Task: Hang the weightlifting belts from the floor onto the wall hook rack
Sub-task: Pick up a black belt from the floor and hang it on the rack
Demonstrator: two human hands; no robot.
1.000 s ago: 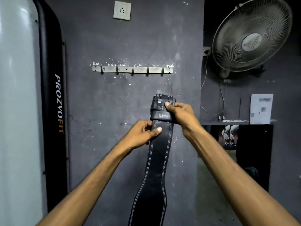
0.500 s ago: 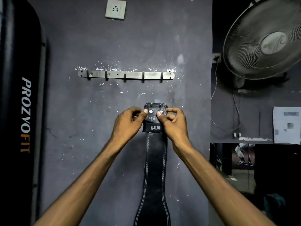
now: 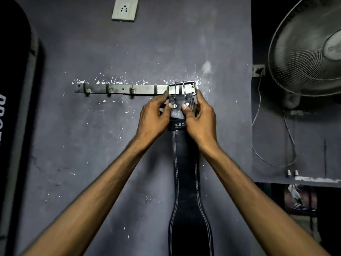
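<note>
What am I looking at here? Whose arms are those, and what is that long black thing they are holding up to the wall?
There is no machine here. A person wears a camera on their head, so you see what they see: their own two arms reaching forward. The left hand and the right hand both hold the top of a black leather weightlifting belt, which hangs straight down. Its shiny metal buckle is held up against the right end of a metal hook rack screwed to the grey wall. I cannot tell whether the buckle has caught on a hook yet. The other hooks are bare. Above is a wall socket, and on the right a fan.
</note>
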